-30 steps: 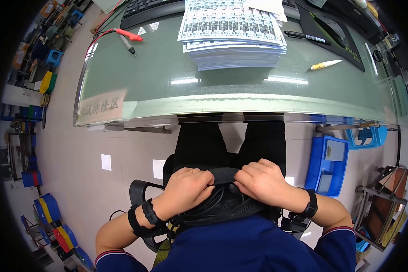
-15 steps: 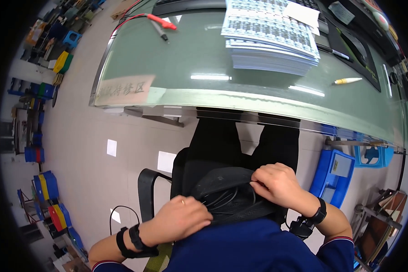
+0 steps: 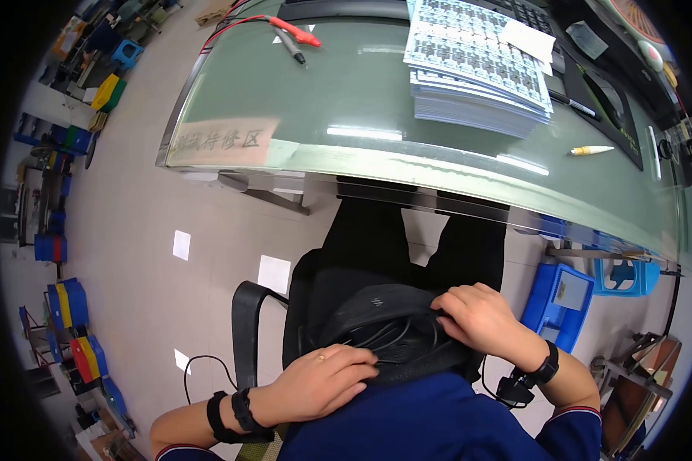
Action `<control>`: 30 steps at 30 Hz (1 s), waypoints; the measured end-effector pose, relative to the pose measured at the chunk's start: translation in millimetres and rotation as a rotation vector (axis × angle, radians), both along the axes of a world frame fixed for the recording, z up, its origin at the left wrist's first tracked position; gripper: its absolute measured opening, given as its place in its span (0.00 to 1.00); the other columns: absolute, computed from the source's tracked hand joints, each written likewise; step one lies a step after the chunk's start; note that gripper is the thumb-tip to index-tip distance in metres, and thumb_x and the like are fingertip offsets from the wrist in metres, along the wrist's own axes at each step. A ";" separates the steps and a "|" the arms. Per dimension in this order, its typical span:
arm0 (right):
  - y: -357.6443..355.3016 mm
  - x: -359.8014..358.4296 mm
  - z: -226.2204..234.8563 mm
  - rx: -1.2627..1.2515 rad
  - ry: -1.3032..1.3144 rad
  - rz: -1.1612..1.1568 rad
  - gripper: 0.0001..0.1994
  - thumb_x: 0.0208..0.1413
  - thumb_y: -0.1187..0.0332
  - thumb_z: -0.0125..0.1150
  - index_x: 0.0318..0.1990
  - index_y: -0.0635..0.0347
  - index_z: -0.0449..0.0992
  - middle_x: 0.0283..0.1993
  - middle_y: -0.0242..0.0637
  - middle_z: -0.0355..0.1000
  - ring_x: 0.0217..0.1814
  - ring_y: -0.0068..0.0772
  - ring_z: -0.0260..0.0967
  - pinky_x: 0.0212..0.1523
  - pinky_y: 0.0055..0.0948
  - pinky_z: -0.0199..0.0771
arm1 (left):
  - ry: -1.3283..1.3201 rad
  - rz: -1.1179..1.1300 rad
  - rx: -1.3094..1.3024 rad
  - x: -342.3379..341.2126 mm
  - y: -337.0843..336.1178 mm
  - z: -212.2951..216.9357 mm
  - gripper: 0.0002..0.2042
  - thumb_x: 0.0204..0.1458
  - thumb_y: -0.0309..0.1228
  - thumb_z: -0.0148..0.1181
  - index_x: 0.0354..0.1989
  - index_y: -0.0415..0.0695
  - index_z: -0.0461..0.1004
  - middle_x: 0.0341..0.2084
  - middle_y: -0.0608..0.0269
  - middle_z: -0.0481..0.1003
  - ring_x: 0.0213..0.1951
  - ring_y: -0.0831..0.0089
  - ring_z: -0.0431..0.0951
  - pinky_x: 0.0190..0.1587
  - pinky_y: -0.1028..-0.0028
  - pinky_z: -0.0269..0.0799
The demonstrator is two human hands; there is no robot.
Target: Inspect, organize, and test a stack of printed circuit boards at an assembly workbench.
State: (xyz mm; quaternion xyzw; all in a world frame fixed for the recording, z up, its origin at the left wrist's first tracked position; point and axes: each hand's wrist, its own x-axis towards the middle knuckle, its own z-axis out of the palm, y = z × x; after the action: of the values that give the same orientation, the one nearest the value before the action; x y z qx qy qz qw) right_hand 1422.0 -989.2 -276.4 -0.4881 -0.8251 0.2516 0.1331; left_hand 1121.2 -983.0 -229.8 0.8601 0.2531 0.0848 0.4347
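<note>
A black mesh bag (image 3: 377,307) lies on my lap, its mouth gaping towards me. Dark cables (image 3: 392,332) show inside it. My right hand (image 3: 480,323) pinches the bag's rim at the right side, thumb and fingers closed on the fabric. At the near left edge of the bag rests my left hand (image 3: 323,383), its fingers stretched out over the edge and slightly apart; its thumb is hidden. Black straps are round both wrists, and a small black device (image 3: 515,390) hangs by the right one.
Ahead is a glass-topped desk (image 3: 346,92) with a stack of printed sheets (image 3: 477,77), red and black test probes (image 3: 296,34), a marker (image 3: 590,150) and a mouse (image 3: 603,92). A chair armrest (image 3: 246,330) stands left. Blue bins (image 3: 557,303) sit on the floor at right.
My left hand has shifted a little right along the bag's near edge, and its fingers have spread. The right hand still pinches the rim. The view has turned slightly.
</note>
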 end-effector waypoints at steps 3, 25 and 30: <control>-1.1 3.4 -5.2 -0.073 -0.011 -0.004 0.06 0.53 0.67 0.63 0.35 0.54 0.73 0.30 0.32 0.71 0.35 0.35 0.73 0.38 0.34 0.69 | -0.016 -0.074 0.073 19.7 12.1 -7.0 0.17 0.56 0.33 0.60 0.52 0.40 0.74 0.56 0.60 0.72 0.50 0.65 0.75 0.52 0.68 0.72; -38.6 56.1 8.3 -0.508 0.034 0.011 0.13 0.51 0.72 0.58 0.45 0.58 0.76 0.41 0.36 0.74 0.48 0.40 0.74 0.44 0.39 0.76 | 0.070 0.154 -0.091 62.3 21.4 -34.8 0.15 0.56 0.30 0.62 0.51 0.43 0.70 0.37 0.57 0.77 0.37 0.61 0.81 0.39 0.70 0.77; -37.1 49.6 5.6 -0.005 -0.259 0.111 0.09 0.45 0.68 0.62 0.36 0.52 0.77 0.34 0.27 0.70 0.41 0.30 0.71 0.41 0.30 0.71 | 0.090 0.064 0.238 59.3 27.1 -34.1 0.10 0.55 0.33 0.63 0.43 0.45 0.76 0.32 0.61 0.75 0.29 0.63 0.78 0.32 0.71 0.73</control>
State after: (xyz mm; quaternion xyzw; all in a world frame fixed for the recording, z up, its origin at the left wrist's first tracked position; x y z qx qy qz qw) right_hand 1471.7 -1026.4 -270.8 -0.4703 -0.8605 0.1955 0.0101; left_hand 1180.5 -955.8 -263.9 0.8999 0.2880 0.0896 0.3149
